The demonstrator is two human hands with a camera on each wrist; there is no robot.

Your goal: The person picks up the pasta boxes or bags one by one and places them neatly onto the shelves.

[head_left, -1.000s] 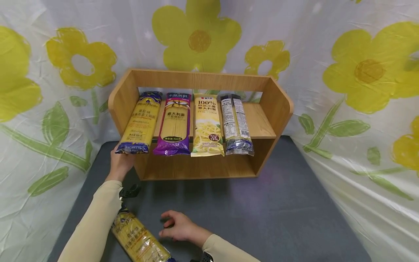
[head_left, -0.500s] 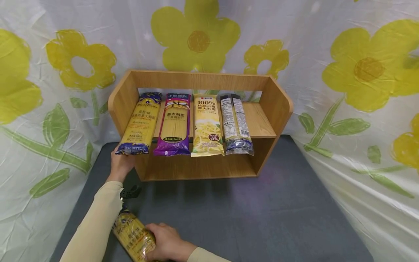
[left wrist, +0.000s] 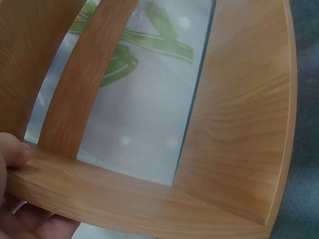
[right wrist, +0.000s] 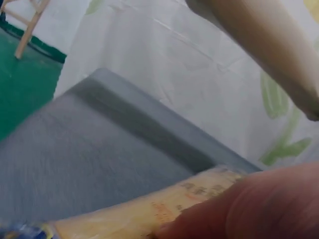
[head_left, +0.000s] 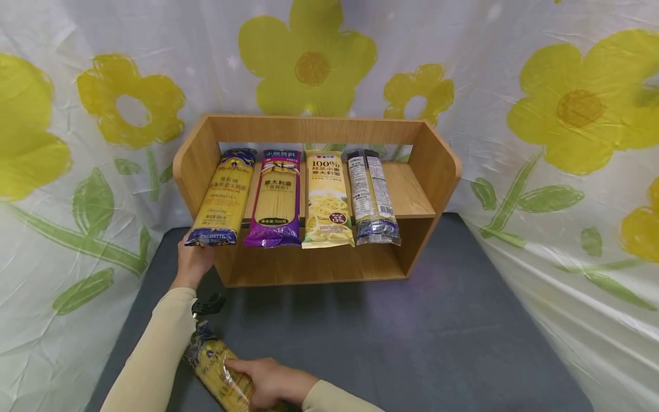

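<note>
My left hand (head_left: pixel 193 264) grips the left side panel of the wooden shelf (head_left: pixel 329 274). In the left wrist view its thumb lies on the inner face of the board and the fingers curl on the outer side. My right hand (head_left: pixel 270 380) holds a yellow and blue spaghetti packet (head_left: pixel 213 366) low over or on the table; contact with the table is unclear. The right wrist view shows the thumb pressed on that packet (right wrist: pixel 134 216). On the upper board lie a matching spaghetti packet (head_left: pixel 223 197), a purple pasta packet (head_left: pixel 275 200), a cream one (head_left: pixel 328 200) and a clear-and-blue one (head_left: pixel 372 197).
The dark grey table (head_left: pixel 412 343) runs under the shelf. A flowered white curtain (head_left: pixel 103 200) hangs around the back and sides. The shelf's lower board (head_left: pixel 319 266) sits beneath the packets, whose ends overhang the upper board. My left forearm (head_left: pixel 154 349) crosses beside the held packet.
My right hand has reached left and taken hold of the loose spaghetti packet, which has since shifted slightly to the right. My left hand stays on the shelf's side; the packets on the shelf look unchanged.
</note>
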